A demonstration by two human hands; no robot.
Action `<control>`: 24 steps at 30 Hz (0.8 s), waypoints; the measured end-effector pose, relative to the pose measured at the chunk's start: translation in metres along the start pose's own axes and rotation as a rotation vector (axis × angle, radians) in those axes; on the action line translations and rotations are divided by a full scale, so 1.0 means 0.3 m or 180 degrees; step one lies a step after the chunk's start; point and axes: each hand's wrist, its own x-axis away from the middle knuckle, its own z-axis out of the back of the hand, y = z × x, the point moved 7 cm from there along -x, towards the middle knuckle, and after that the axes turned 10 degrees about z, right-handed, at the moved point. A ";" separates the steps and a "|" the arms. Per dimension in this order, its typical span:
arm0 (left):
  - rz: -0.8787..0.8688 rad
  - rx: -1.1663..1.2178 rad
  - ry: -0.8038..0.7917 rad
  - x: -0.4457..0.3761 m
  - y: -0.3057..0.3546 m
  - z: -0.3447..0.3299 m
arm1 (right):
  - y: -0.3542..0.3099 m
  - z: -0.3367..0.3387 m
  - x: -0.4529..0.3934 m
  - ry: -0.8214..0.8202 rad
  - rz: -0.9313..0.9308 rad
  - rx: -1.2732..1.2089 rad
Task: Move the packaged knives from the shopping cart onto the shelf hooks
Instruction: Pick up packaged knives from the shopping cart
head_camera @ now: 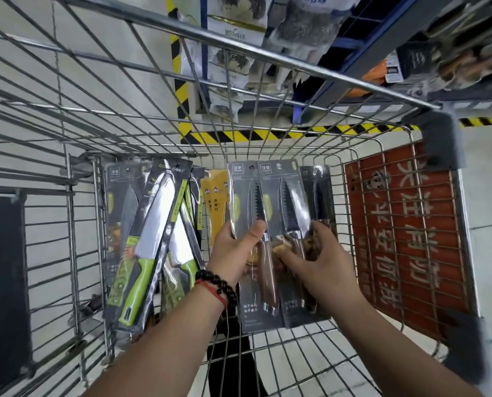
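Two hands reach down into a wire shopping cart [319,348] and meet over a fan of packaged knives. The left hand [233,247] has its fingers curled around the lower part of a grey-carded serrated knife [247,213] with a brown handle, thumb pressed on the front of the card just below the blade's teeth. The right hand [316,253] closes on the neighbouring serrated knife pack [284,202], its fingers wrapped over the handle area and pinching the packaging; the fingertips are partly hidden behind the cards, so how many packs it grips cannot be told. A third dark pack [316,193] stands just past the right fingers, leaning on the cart's far wall.

Beyond the left thumb, a yellow-carded pack [216,204] stands upright against the basket's end. Further out to the left of that hand, several green-handled knives [150,233] in clear packs lean against the cart's side, overlapping one another at angles.

A string of black beads [219,282] and a red cord [213,290] circle the left wrist. To the right of the right hand, a red panel [405,224] with white lettering sits behind the cart's wires. Above the cart's rim, blurred hanging goods [310,27] show on the store shelving, and yellow-and-black striped tape [267,135] marks the floor.
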 end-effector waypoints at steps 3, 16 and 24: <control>0.0011 0.0112 0.0090 -0.008 -0.002 0.011 | 0.002 0.012 0.001 0.0089 -0.0099 -0.0322; 0.0219 0.0072 -0.0242 0.009 -0.006 -0.007 | -0.095 -0.055 0.040 -0.0299 -0.0023 0.1003; 0.0266 0.0289 -0.0301 -0.020 -0.022 0.031 | -0.014 -0.045 -0.024 -0.0211 -0.0240 -0.0987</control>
